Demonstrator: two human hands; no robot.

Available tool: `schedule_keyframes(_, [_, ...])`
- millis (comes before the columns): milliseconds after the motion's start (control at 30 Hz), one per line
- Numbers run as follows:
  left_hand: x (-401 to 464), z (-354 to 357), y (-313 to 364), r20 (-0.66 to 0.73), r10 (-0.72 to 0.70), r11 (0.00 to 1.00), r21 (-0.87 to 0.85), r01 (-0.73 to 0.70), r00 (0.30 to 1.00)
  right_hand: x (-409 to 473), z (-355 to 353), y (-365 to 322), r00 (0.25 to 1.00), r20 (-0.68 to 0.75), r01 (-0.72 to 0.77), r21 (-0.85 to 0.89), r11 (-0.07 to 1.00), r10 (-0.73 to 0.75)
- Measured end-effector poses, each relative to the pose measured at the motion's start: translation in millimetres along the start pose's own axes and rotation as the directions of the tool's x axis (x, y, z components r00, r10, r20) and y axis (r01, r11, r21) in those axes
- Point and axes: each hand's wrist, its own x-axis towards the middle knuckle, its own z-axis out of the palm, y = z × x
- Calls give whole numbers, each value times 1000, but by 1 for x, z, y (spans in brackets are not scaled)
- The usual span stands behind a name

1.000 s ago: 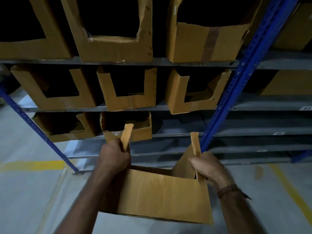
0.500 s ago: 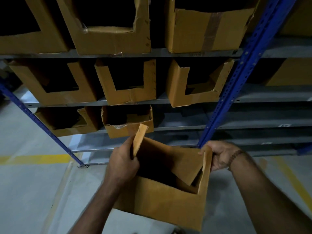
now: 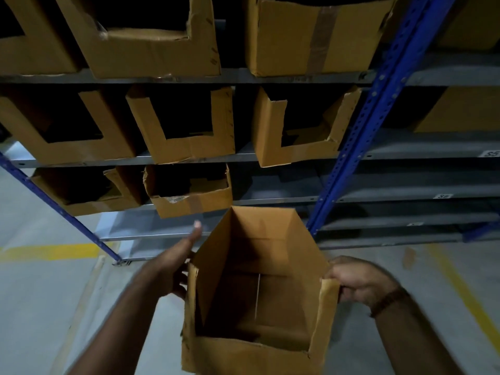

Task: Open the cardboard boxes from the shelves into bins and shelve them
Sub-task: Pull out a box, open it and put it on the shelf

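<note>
In the lower middle of the frame, a person is holding an open cardboard box [image 3: 259, 293] between both hands, in the air in front of the metal shelving [image 3: 270, 201]. Its open side is facing the camera, showing a bare brown inside with a seam running down the bottom panel. The near edges are looking torn and ragged.

The left hand [image 3: 176, 266] is lying against the box's left wall, thumb stretched straight up along the outside and the other fingers pressing the wall lower down; they are looking fairly straight, though motion blur is softening them. The right hand [image 3: 357, 282] is gripping the right wall near its front corner, fingers curled round the torn edge. A dark wrist band [image 3: 389, 301] is sitting on the right wrist.

Behind the box, 3 shelf levels are carrying cut-open cardboard bins [image 3: 184, 125], their fronts notched into U-shaped openings. A low bin [image 3: 189, 193] is sitting just above and left of the held box. A sealed-looking carton with a strip of tape [image 3: 319, 33] is standing at the upper middle. A blue perforated upright [image 3: 362, 125] is slanting from the top right down to the box's far corner, and another blue post [image 3: 59, 209] is crossing the left side. Yellow floor lines [image 3: 48, 251] are showing on the grey floor at left and right.
</note>
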Motion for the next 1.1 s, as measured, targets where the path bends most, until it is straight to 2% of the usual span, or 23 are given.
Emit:
schedule_keyframes(67, [8, 13, 3, 16, -3, 991, 137, 1, 1000, -2, -9, 5, 998, -52, 44, -56, 997, -47])
schedule_keyframes(133, [16, 33, 5, 1, 73, 950, 304, -70, 997, -5, -20, 11, 991, -106, 70, -82, 994, -79])
schedule_keyframes(200, [24, 53, 5, -42, 170, 918, 370, -143, 984, -6, -31, 17, 986, -142, 78, -76, 994, -88])
schedule_keyframes(400, [40, 100, -1, -33, 320, 887, 362, -287, 947, -3, -65, 40, 971, -217, 86, -82, 993, -102])
schedule_keyframes(733, [65, 138, -4, -158, 480, 845, 350, -405, 863, 41, -92, 49, 970, -214, 118, 7, 993, -113])
schedule_keyframes(967, [92, 147, -3, -198, 582, 794, 349, -498, 789, 91, -76, 41, 959, -236, 183, 81, 980, -159])
schedule_keyframes(1100, [115, 153, 15, -224, 572, 809, 312, -499, 789, 120, -77, 23, 923, -280, 299, 88, 950, -264])
